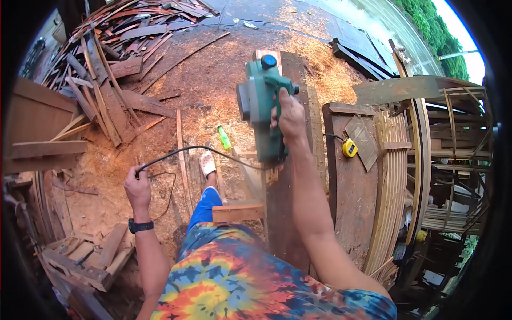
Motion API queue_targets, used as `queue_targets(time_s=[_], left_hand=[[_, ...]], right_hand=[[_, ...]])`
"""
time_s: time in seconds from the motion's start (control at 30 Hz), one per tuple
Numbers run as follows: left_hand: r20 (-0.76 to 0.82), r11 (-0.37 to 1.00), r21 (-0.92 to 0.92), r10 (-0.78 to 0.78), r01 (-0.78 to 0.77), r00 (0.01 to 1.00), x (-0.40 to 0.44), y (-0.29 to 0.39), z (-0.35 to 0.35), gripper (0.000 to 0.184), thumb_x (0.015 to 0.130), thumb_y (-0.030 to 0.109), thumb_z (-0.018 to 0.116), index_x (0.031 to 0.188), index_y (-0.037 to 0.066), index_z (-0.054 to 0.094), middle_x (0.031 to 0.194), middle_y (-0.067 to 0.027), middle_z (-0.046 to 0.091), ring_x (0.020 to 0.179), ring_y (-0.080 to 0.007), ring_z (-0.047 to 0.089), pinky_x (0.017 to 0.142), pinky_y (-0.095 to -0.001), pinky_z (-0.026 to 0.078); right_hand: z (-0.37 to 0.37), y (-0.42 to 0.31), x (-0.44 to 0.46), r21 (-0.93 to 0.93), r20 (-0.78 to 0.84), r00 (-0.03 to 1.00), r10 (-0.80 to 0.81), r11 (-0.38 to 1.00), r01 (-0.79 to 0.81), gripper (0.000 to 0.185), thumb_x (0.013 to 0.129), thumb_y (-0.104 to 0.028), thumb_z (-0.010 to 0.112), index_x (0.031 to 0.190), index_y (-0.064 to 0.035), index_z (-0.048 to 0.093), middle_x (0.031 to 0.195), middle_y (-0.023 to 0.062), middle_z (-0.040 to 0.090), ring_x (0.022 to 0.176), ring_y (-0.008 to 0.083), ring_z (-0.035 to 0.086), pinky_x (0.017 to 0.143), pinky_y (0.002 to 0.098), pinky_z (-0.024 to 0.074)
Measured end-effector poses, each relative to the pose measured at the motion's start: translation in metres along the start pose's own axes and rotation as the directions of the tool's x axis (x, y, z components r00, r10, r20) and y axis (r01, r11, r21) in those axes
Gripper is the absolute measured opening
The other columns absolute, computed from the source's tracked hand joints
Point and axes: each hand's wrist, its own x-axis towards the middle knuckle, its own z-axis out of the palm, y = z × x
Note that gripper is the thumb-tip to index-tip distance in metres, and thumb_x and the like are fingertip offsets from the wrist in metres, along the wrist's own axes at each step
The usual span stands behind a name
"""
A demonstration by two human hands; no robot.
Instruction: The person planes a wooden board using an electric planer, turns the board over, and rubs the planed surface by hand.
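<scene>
My right hand [290, 114] is wrapped round the rear handle of a green electric planer [262, 114]. The planer sits over a long dark wooden board [288, 213] on the bench; whether its sole touches the wood I cannot tell. Off to the left, my left hand [138, 184] grips the black power cord [202, 148], which runs across to the planer's near end. A dark watch is on that wrist.
A yellow tape measure [350, 148] lies on a brown panel [352, 197] at right, beside stacked pale strips [392, 186]. Scrap wood [106, 80] is heaped at upper left. Shavings cover the ground, where a green bottle [224, 137] lies. A short block [238, 213] juts near my waist.
</scene>
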Motion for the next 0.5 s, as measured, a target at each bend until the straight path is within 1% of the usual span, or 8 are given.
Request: queue_targets(time_s=[0.07,0.17,0.2,0.27,0.3,0.33,0.4,0.5], left_hand=[[-0.012,1.0,-0.003,-0.013,0.013,1.0,0.01,-0.003,-0.003,0.02,0.094,0.018,0.062,0.096,-0.001,0.069,0.076,-0.0091,0.066,0.07,-0.0153,0.06,0.065,-0.0319,0.047],[-0.048,0.999,-0.032,0.015,-0.017,0.999,0.024,0.001,-0.005,0.02,0.094,0.018,0.062,0.095,-0.001,0.068,0.075,-0.0084,0.065,0.069,-0.0155,0.058,0.066,-0.0319,0.047],[-0.045,1.0,-0.014,0.014,-0.015,0.999,0.028,0.006,-0.008,0.021,0.095,0.019,0.062,0.091,-0.001,0.066,0.072,-0.0056,0.06,0.066,-0.0133,0.053,0.062,-0.0305,0.044],[-0.035,1.0,0.016,-0.017,0.017,0.999,0.034,0.013,-0.018,0.022,0.096,0.02,0.062,0.089,-0.001,0.065,0.07,-0.0029,0.057,0.065,-0.0114,0.049,0.06,-0.0298,0.041],[-0.03,0.999,0.035,-0.035,0.036,0.999,0.036,0.015,-0.024,0.023,0.096,0.021,0.062,0.088,-0.001,0.064,0.069,-0.0016,0.055,0.064,-0.0105,0.047,0.058,-0.0295,0.039],[-0.058,0.999,0.037,0.007,-0.005,0.998,0.039,0.007,-0.027,0.025,0.097,0.022,0.062,0.086,0.0,0.064,0.069,0.0009,0.053,0.064,-0.0084,0.044,0.057,-0.029,0.036],[-0.095,0.999,0.048,-0.007,0.011,0.995,0.044,0.005,-0.038,0.025,0.097,0.023,0.062,0.086,0.001,0.064,0.069,0.0009,0.055,0.064,-0.0086,0.045,0.057,-0.0292,0.037],[-0.153,0.997,0.073,0.012,-0.001,0.988,0.049,-0.008,-0.046,0.024,0.097,0.023,0.061,0.086,0.002,0.065,0.07,-0.0003,0.058,0.064,-0.0098,0.048,0.058,-0.0294,0.039]], right_hand=[[0.01,-0.011,0.067,-0.024,-0.011,0.999,-0.036,0.999,0.036,0.053,0.099,-0.055,0.052,0.095,-0.002,0.059,0.059,0.0031,0.053,0.043,0.0113,0.05,0.041,0.0267,0.0426],[0.024,-0.03,0.161,-0.054,-0.013,0.999,-0.048,0.997,0.048,0.057,0.096,-0.058,0.055,0.094,-0.0015,0.059,0.061,0.0042,0.053,0.045,0.0134,0.051,0.043,0.0291,0.0445],[0.028,-0.033,0.187,-0.037,-0.007,0.999,-0.044,0.998,0.044,0.057,0.096,-0.059,0.056,0.094,-0.0015,0.058,0.061,0.0044,0.053,0.046,0.0138,0.051,0.043,0.03,0.0452],[0.034,-0.043,0.218,-0.008,0.011,0.998,-0.058,0.998,0.058,0.058,0.095,-0.059,0.056,0.094,-0.0012,0.058,0.062,0.0045,0.053,0.047,0.014,0.051,0.044,0.0309,0.0459],[0.035,-0.043,0.222,0.008,0.021,0.998,-0.062,0.998,0.061,0.058,0.095,-0.059,0.056,0.095,-0.0011,0.058,0.062,0.0045,0.053,0.048,0.0141,0.051,0.045,0.0314,0.0463],[0.033,-0.037,0.219,0.008,0.017,0.999,-0.046,0.999,0.046,0.058,0.095,-0.059,0.057,0.095,-0.0011,0.058,0.062,0.0046,0.053,0.047,0.0142,0.051,0.045,0.0315,0.0463],[0.029,-0.037,0.2,0.0,0.016,0.999,-0.031,1.0,0.031,0.058,0.095,-0.059,0.057,0.095,-0.001,0.058,0.062,0.0047,0.053,0.047,0.0143,0.051,0.045,0.0317,0.0462],[0.016,-0.027,0.119,-0.017,-0.003,1.0,-0.006,1.0,0.006,0.058,0.095,-0.059,0.056,0.096,-0.001,0.057,0.062,0.0043,0.053,0.046,0.0139,0.05,0.045,0.0298,0.0451]])
